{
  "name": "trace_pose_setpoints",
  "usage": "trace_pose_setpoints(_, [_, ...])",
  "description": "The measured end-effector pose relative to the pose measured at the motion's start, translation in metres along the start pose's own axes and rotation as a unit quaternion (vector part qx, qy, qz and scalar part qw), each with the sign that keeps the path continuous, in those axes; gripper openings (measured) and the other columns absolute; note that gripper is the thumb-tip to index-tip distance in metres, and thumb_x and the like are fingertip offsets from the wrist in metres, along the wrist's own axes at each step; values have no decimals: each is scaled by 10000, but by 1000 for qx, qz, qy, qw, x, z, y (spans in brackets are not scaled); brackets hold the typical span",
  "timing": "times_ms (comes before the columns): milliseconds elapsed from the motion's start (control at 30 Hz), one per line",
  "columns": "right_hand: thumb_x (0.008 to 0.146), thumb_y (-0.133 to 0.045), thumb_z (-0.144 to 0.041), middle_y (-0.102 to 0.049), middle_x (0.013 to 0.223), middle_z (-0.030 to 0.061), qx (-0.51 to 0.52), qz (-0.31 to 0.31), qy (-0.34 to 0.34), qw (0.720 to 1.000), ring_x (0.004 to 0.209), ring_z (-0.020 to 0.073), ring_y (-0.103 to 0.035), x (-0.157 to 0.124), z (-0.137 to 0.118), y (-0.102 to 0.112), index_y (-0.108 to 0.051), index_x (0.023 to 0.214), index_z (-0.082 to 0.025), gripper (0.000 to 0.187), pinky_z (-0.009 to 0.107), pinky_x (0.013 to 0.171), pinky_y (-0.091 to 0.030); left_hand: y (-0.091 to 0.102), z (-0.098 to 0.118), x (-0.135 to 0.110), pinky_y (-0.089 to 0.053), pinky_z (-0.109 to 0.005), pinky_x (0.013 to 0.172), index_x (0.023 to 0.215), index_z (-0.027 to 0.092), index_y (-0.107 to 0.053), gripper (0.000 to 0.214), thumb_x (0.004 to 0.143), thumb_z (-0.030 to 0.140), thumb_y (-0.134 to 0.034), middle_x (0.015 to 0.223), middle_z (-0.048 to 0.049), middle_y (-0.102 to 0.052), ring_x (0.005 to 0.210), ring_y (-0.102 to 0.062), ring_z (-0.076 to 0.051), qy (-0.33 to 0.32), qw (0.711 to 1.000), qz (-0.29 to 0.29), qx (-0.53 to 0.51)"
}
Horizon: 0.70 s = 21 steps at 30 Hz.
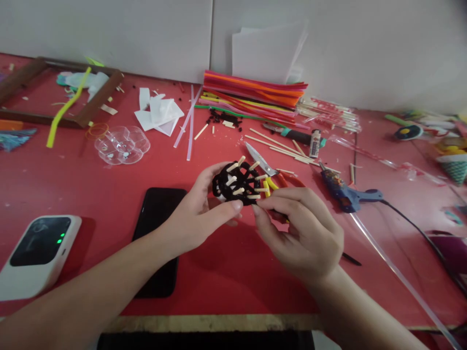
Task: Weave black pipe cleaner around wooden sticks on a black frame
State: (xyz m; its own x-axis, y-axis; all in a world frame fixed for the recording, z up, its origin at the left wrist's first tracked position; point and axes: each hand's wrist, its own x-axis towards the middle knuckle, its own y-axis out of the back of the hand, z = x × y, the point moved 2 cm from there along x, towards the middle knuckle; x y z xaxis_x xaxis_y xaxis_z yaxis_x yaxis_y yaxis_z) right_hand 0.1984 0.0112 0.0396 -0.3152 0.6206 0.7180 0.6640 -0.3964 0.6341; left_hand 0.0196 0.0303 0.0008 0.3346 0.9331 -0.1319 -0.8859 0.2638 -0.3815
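Note:
A small round frame of black fuzzy pipe cleaner (241, 183) with several short wooden sticks poking up from it sits in my left hand (204, 209). The left thumb presses its near edge and the fingers curl behind it. At the frame's right edge, the thumb and forefinger of my right hand (304, 226) are pinched on a black pipe cleaner strand. Most of that strand is hidden by the hand; a dark tip (352, 259) shows beyond the wrist. Just behind lie scissors (260, 159) with red handles and a tool with yellow handles, partly covered.
A black phone (156, 214) and a white device (44, 253) lie at left. The glue gun (341, 192) with its cord rests at right. Behind are wooden sticks (277, 148), bundled pipe cleaners (255, 90), paper scraps (160, 113) and a clear plastic tray (122, 145).

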Motion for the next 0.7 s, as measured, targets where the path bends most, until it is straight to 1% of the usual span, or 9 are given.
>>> trace_pose_setpoints(133, [870, -730, -30, -713, 851, 56, 7, -4, 6, 1000, 777, 148, -719, 0, -1, 1, -709, 920, -161, 142, 257, 740, -614, 1, -2, -1, -672, -294, 717, 1385, 321, -468, 636, 848, 223, -796, 1261, -39, -635, 804, -730, -124, -3, 1000, 7, -3])
trace_pose_setpoints(267, [873, -721, -18, -714, 854, 60, 14, 2, 15, 1000, 786, 148, -709, -1, -1, 3, -707, 929, -152, 145, 263, 765, -610, 2, -4, 1, -672, -281, 714, 1384, 324, -469, 674, 819, 117, -773, 1207, -22, -649, 819, -729, -122, -1, 1000, 12, -15])
trace_pose_setpoints(400, [875, -712, -12, -710, 860, 60, 28, 4, 20, 999, 788, 150, -700, -1, 0, 4, -698, 948, -152, 159, 273, 766, -608, 1, -3, 1, -672, -264, 688, 1361, 319, -478, 690, 783, 74, -765, 1178, -9, -642, 805, -719, -113, 5, 999, 23, -22])
trace_pose_setpoints(500, [878, -704, -9, -712, 869, 61, 33, 3, 14, 999, 801, 149, -699, -2, 0, 3, -695, 963, -153, 168, 271, 768, -607, 0, -1, 1, -669, -254, 684, 1351, 325, -486, 701, 768, 54, -765, 1228, -10, -627, 824, -718, -110, 5, 1000, 19, -23])
trace_pose_setpoints(700, [875, -712, -23, -723, 867, 54, 36, 7, -15, 999, 813, 145, -704, -2, 1, 0, -701, 950, -154, 151, 261, 777, -609, -1, 0, 1, -660, -243, 691, 1355, 328, -479, 683, 792, 71, -766, 1323, -29, -613, 854, -712, -109, 6, 1000, 5, -18])
